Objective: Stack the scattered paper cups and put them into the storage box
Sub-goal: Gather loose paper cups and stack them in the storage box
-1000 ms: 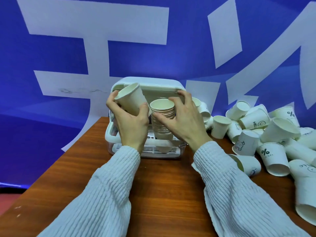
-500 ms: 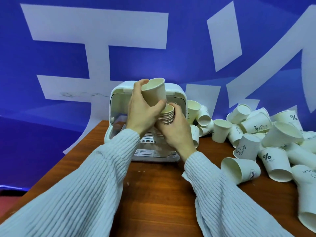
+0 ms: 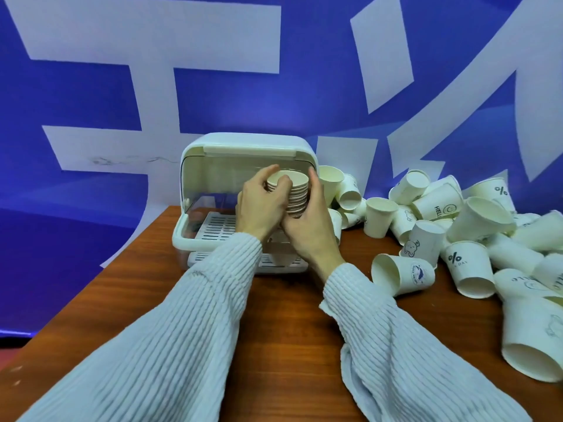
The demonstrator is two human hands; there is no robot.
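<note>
A stack of nested paper cups [image 3: 294, 194] is gripped from both sides, right in front of the open storage box [image 3: 213, 184]. The left hand [image 3: 262, 205] is wrapped round the stack's left side, thumb hooked over the top rim, while the right hand [image 3: 307, 226] is curled round the right side and underneath. So both hands are clenched on the same stack, which is held up off the table [image 3: 274, 330], mouth tilted toward the camera. The box is parked at the far edge of the table, lid flipped up, slotted tray [image 3: 217, 228] seen inside. A big pile of loose paper cups [image 3: 457, 226] is scattered along the table's right edge, mostly tipped over, some printed with little logos. One cup [image 3: 402, 274] is lying on its side just beside the right sleeve [image 3: 396, 345].
</note>
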